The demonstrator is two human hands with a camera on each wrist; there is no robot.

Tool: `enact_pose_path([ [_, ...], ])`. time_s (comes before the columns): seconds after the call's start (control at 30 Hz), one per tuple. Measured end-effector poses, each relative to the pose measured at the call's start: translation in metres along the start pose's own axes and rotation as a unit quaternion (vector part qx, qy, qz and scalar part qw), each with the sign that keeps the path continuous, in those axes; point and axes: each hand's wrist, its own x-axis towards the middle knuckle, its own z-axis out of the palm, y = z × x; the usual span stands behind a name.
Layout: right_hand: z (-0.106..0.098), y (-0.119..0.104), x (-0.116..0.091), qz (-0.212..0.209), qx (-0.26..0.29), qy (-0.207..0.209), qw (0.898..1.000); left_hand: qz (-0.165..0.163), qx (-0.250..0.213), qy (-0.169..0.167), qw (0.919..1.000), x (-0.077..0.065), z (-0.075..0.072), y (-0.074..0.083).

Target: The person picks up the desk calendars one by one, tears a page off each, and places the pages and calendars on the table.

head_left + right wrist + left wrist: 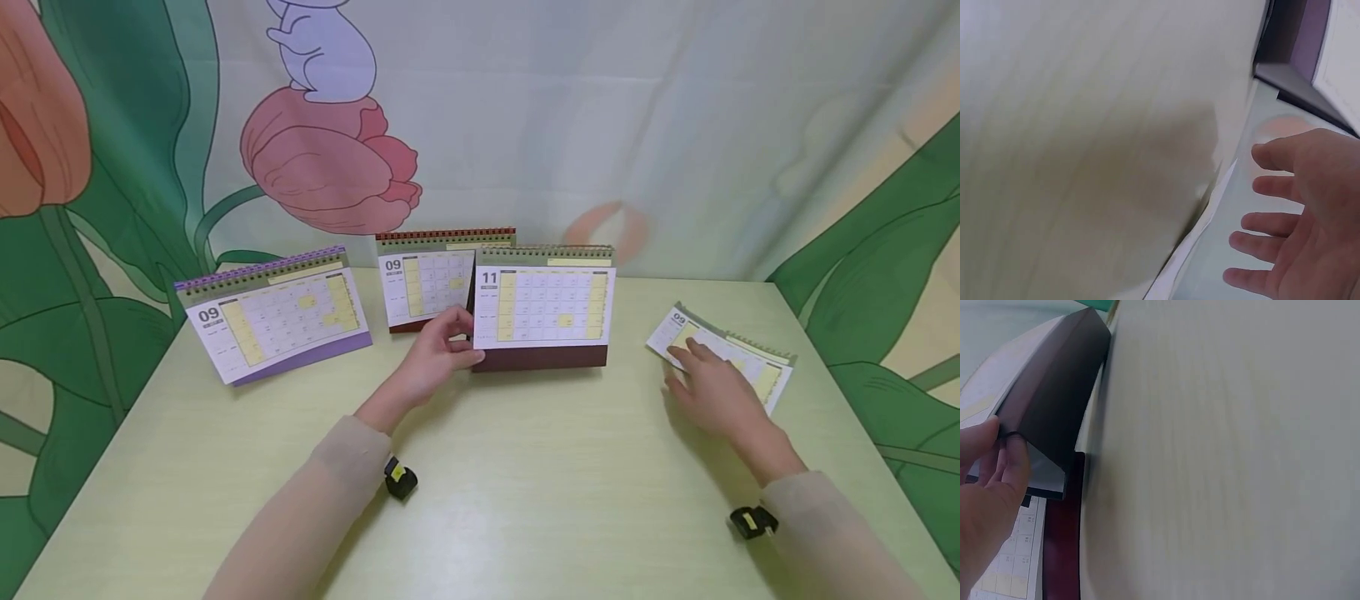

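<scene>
In the head view my left hand [435, 354] pinches the lower left corner of a standing desk calendar [543, 304] marked 11, with a dark maroon base. The left wrist view shows the thumb of that hand [991, 494] outside the base and a finger inside its edge. My right hand [716, 396] hovers over a desk calendar [765, 375] marked 09, which lies low at the right. In the right wrist view this hand [1316, 219] has its fingers spread and loosely extended, gripping nothing. Whether a fingertip touches the page cannot be told.
Behind the held calendar, partly covered by it, stands a calendar [420, 292] with a red binding. A purple-bound calendar [281, 317] stands angled at the left. All are on a pale table [525, 483], with a printed curtain [510, 125] behind it.
</scene>
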Motion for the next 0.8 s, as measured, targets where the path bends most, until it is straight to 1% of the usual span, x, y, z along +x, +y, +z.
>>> enact_pose_path([
  [0.13, -0.001, -0.008, -0.005, 0.007, -0.003, -0.022, 1.000, 0.006, 0.011, -0.006, 0.9999, 0.008, 0.005, -0.001],
  [0.2, -0.001, -0.011, -0.008, 0.005, -0.005, -0.025, 1.000, 0.004, 0.028, -0.008, 0.9996, 0.012, 0.007, -0.002],
  [0.37, -0.002, -0.021, -0.014, -0.020, -0.006, -0.018, 1.000, 0.006, 0.103, -0.001, 0.9947, 0.021, 0.012, -0.003],
  [0.43, -0.002, -0.024, -0.016, -0.032, -0.002, -0.014, 0.999, 0.009, 0.123, 0.001, 0.9923, 0.024, 0.013, -0.002],
  [0.5, -0.002, -0.028, -0.017, -0.045, 0.001, -0.007, 0.999, 0.011, 0.131, -0.002, 0.9913, 0.027, 0.015, -0.003],
  [0.63, -0.001, -0.034, -0.018, -0.063, 0.004, 0.003, 0.998, -0.003, 0.128, -0.005, 0.9918, 0.031, 0.019, -0.002],
  [0.7, 0.000, -0.036, -0.019, -0.065, 0.007, 0.004, 0.998, -0.009, 0.125, -0.002, 0.9921, 0.032, 0.022, -0.002],
  [0.8, -0.001, -0.041, -0.020, -0.066, 0.013, 0.003, 0.998, -0.010, 0.135, 0.005, 0.9908, 0.035, 0.025, -0.003],
])
